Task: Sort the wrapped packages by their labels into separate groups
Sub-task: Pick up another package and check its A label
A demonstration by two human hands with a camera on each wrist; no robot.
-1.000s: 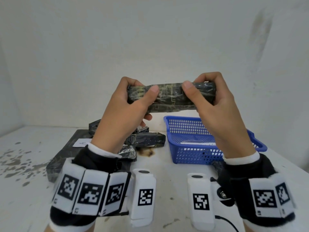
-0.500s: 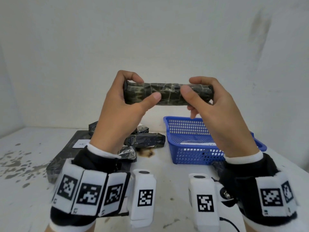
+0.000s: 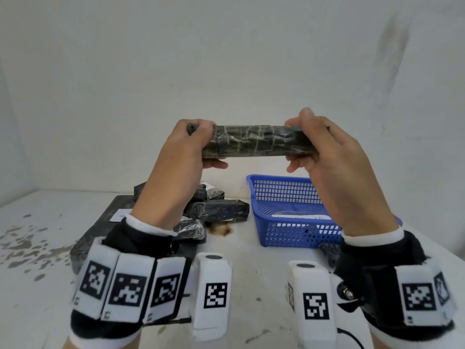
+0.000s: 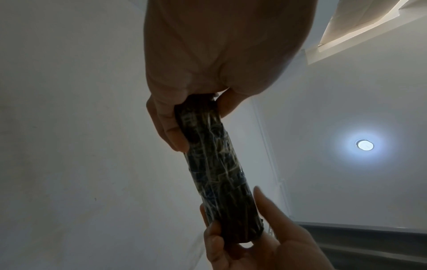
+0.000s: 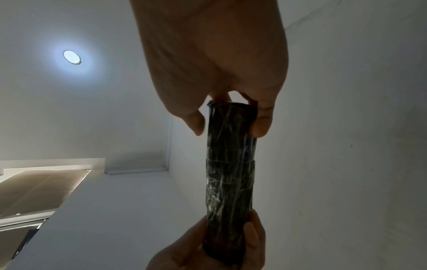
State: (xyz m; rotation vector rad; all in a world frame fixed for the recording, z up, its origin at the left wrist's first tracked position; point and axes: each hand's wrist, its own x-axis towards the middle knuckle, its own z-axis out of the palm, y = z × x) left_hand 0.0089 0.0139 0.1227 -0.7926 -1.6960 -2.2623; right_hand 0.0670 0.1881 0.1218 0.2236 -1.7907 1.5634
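Observation:
A long dark package (image 3: 256,141) wrapped in shiny film is held level in the air in front of me, above the table. My left hand (image 3: 193,144) grips its left end and my right hand (image 3: 312,142) grips its right end. The wrist views show the same package (image 4: 217,168) (image 5: 230,175) end-on between curled fingers. No label shows on the sides turned to the cameras. Several more dark wrapped packages (image 3: 216,210) lie on the table below, some on a flat dark parcel (image 3: 100,222) with a white label (image 3: 120,214).
A blue plastic basket (image 3: 289,233) stands on the white table (image 3: 251,253) at the right, with a white-labelled package (image 3: 302,217) inside. Another small dark package (image 3: 329,250) lies in front of the basket. White walls close in behind and on both sides.
Both hands have rolled the package about its long axis; the thumbs, which lay on its near face, now sit over its ends. It stays at about the same height.

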